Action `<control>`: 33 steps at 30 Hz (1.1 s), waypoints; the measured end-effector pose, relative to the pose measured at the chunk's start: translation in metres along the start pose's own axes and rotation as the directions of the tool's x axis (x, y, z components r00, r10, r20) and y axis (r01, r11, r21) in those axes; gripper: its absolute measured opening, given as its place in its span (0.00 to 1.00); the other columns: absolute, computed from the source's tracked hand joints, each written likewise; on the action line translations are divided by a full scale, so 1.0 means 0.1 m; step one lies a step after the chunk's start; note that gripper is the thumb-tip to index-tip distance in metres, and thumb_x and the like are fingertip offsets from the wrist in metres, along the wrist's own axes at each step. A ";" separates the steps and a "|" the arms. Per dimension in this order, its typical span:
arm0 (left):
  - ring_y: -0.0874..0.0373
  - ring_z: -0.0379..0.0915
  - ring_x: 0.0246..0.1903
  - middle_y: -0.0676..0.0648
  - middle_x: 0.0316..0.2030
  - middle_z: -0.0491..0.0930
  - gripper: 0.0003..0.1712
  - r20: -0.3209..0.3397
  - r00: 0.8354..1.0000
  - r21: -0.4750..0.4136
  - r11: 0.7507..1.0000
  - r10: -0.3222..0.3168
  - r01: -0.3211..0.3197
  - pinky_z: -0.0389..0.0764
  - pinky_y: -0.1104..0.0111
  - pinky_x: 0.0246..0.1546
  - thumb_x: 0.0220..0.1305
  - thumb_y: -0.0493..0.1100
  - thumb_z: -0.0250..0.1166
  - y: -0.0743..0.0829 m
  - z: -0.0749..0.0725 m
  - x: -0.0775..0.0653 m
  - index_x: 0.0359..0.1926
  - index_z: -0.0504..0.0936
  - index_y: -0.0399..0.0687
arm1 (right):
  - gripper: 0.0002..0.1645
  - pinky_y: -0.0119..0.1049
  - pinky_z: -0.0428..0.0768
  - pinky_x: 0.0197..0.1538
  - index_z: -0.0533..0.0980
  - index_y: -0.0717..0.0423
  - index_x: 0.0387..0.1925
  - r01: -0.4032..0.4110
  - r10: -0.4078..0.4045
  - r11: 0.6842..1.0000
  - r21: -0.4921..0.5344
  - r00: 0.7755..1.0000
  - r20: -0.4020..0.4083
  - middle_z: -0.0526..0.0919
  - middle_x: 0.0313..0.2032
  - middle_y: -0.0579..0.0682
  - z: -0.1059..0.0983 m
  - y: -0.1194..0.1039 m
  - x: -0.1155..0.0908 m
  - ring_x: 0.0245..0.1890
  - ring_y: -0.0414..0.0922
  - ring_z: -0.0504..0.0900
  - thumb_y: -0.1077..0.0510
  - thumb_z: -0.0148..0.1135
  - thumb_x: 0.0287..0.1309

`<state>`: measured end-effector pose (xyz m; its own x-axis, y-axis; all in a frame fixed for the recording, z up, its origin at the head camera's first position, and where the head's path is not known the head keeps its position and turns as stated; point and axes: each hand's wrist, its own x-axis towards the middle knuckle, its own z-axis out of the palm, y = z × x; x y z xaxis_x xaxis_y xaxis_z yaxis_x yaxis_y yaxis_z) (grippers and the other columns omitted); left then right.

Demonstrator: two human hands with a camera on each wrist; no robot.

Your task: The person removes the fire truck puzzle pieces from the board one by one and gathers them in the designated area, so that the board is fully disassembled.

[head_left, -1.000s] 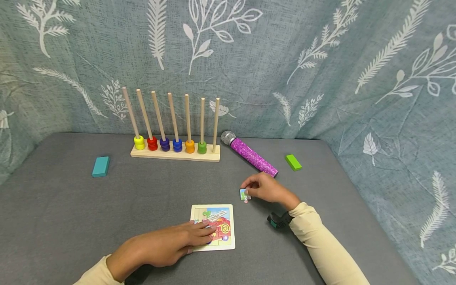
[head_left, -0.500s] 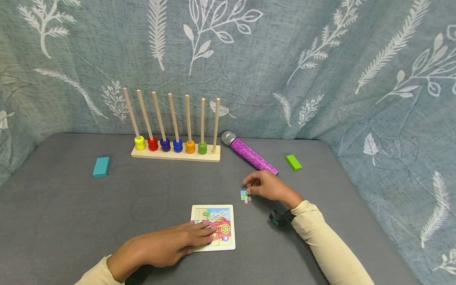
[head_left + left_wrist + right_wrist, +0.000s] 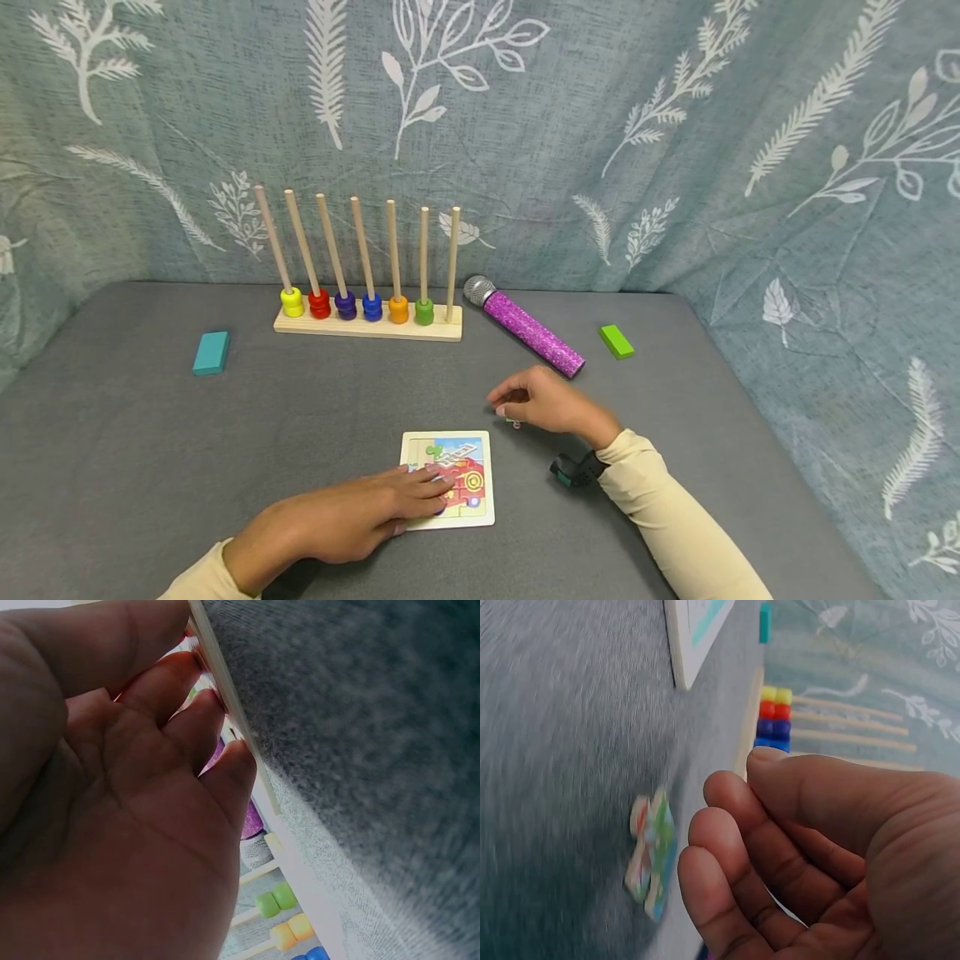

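A small picture puzzle board (image 3: pixel 468 487) lies on the grey mat near the front. My left hand (image 3: pixel 375 508) rests flat on its left part, with straight fingertips (image 3: pixel 225 761) touching the board's edge (image 3: pixel 247 750). To the right of the board, my right hand (image 3: pixel 536 402) hovers with loosely curled fingers (image 3: pixel 735 855) and holds nothing. A loose puzzle piece (image 3: pixel 651 855) lies on the mat just off those fingers, not touching them. In the head view the hand hides nearly all of the piece (image 3: pixel 513 421).
A wooden peg rack (image 3: pixel 367 323) with coloured rings stands at the back. Beside it lies a purple glitter microphone (image 3: pixel 528 329). A green block (image 3: pixel 617 342) sits at back right, a teal block (image 3: pixel 212 352) at left. A leaf-print curtain surrounds the mat.
My right hand let go of the puzzle piece, drew back a little, then shifted left over it. The left hand and the board have stayed still.
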<state>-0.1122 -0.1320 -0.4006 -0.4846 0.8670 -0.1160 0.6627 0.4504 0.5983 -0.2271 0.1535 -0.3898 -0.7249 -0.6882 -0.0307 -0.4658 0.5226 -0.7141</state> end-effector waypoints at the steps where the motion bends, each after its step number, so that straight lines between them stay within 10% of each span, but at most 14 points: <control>1: 0.50 0.52 0.71 0.49 0.70 0.62 0.29 -0.002 1.000 0.005 1.000 0.001 -0.001 0.59 0.56 0.68 0.69 0.31 0.55 0.00 0.00 0.00 0.69 0.68 0.47 | 0.10 0.29 0.76 0.27 0.83 0.64 0.44 0.005 -0.005 1.000 0.007 1.000 0.007 0.86 0.35 0.47 0.02 -0.01 0.01 0.23 0.33 0.75 0.65 0.63 0.61; 8: 0.50 0.53 0.70 0.48 0.69 0.63 0.29 0.002 1.000 0.007 1.000 0.002 -0.002 0.58 0.57 0.68 0.68 0.30 0.56 0.00 0.00 0.00 0.69 0.69 0.47 | 0.09 0.29 0.80 0.41 0.84 0.62 0.43 0.077 -0.077 0.997 -0.006 0.996 0.035 0.86 0.37 0.46 0.09 -0.11 0.04 0.37 0.34 0.81 0.64 0.63 0.62; 33: 0.50 0.53 0.70 0.48 0.69 0.63 0.29 0.005 1.000 0.012 1.000 0.012 -0.012 0.59 0.56 0.68 0.68 0.31 0.56 -0.01 -0.02 -0.01 0.69 0.68 0.46 | 0.11 0.26 0.79 0.42 0.83 0.64 0.44 0.145 -0.159 0.986 0.087 0.969 0.191 0.87 0.38 0.49 0.39 -0.40 0.24 0.35 0.29 0.79 0.68 0.63 0.60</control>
<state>-0.1133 -0.1335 -0.3996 -0.4740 0.8732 -0.1131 0.6750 0.4428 0.5902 -0.2061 0.0965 -0.3889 -0.5310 -0.8459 -0.0498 -0.5201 0.3718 -0.7689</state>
